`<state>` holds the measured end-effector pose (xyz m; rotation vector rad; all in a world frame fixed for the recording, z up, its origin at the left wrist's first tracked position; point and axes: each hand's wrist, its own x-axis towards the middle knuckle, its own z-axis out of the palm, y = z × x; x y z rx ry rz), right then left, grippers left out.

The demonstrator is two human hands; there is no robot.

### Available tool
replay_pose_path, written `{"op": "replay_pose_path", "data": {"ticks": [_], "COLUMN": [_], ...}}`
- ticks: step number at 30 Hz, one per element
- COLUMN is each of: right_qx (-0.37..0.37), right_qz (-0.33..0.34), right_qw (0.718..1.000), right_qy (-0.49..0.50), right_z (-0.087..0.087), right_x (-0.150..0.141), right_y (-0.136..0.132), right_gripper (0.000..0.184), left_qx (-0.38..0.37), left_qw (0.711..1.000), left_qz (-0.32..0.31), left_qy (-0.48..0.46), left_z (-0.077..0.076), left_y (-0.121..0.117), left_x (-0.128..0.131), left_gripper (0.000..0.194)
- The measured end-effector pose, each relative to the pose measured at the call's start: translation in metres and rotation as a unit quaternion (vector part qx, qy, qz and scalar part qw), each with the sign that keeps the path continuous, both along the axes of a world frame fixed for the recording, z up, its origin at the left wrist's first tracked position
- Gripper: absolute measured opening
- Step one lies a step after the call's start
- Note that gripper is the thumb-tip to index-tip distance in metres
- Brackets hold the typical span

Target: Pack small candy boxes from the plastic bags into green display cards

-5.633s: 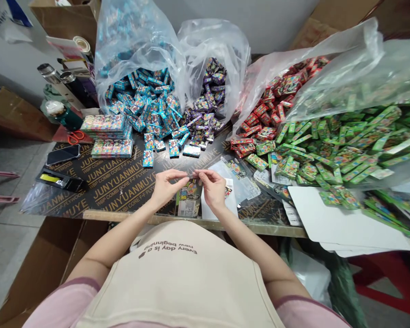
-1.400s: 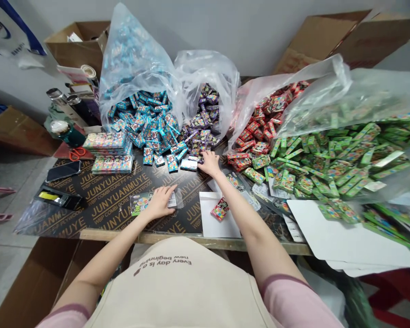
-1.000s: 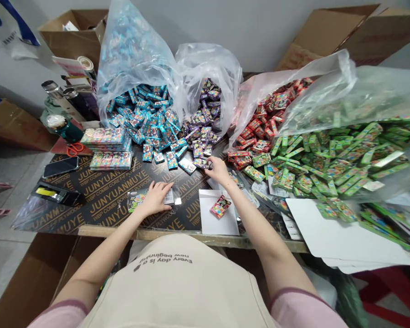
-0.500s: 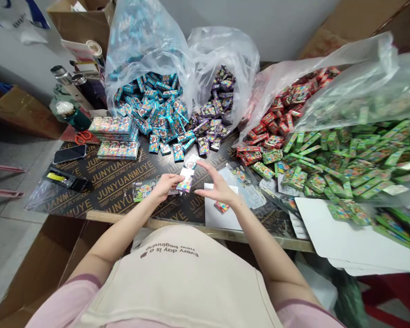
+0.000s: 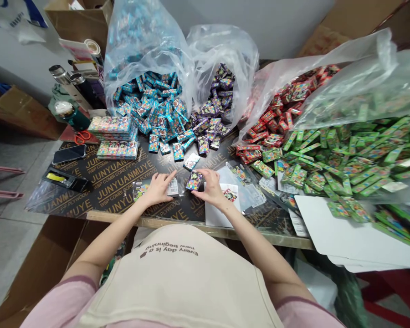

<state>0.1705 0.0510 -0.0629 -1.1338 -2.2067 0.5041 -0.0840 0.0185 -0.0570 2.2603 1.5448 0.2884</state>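
My right hand (image 5: pixel 212 187) grips a small purple printed box (image 5: pixel 194 181) by its right side, between thumb and fingers, low over the table. To its left, my left hand (image 5: pixel 158 188) rests with fingers spread on a flat clear plastic pouch (image 5: pixel 140 191) with colourful print. A barcode label (image 5: pixel 173 186) shows beside its fingertips. Just beyond both hands lies a small blue-edged box (image 5: pixel 192 161) with its pale face up. Near my right wrist, a red box (image 5: pixel 230 195) lies on white paper (image 5: pixel 218 216).
Open plastic bags spill blue boxes (image 5: pixel 157 105), purple boxes (image 5: pixel 213 118), red boxes (image 5: pixel 276 118) and green boxes (image 5: pixel 348 159) across the back and right. Stacked packs (image 5: pixel 118 149), orange scissors (image 5: pixel 82 137), a phone (image 5: pixel 69 154) and a tape dispenser (image 5: pixel 66 179) stand left. White cards (image 5: pixel 331 232) overhang the front edge.
My left hand has let go of the purple box and moved left onto the pouch. My right hand has closed on that box. The blue-edged box now lies apart from it.
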Motion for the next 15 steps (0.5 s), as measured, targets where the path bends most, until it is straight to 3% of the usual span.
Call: {"op": "replay_pose_path", "data": {"ticks": [4,10,12,15], "right_qx": [-0.012,-0.101,-0.107,-0.096], "right_qz": [0.039,0.137,0.130,0.068], "right_qw": [0.999,0.984,0.984,0.991], "right_qy": [-0.008,0.053,0.056,0.058], "right_z": [-0.010,-0.008,-0.005,0.002], "right_x": [-0.007,-0.010,-0.010,-0.013], "right_y": [-0.008,-0.010,-0.011,-0.016], "right_gripper": [0.068,0.073,0.082,0.096], "left_qx": [0.028,0.024,0.021,0.029], "left_qw": [0.999,0.992,0.990,0.990], "left_qz": [-0.011,-0.079,-0.074,-0.025], "left_qy": [-0.023,-0.097,-0.119,-0.138], "left_z": [-0.005,0.006,0.007,0.005], "left_y": [-0.005,-0.007,-0.007,-0.006], "left_x": [0.003,0.003,0.003,0.005], "left_gripper": [0.118,0.118,0.116,0.114]}}
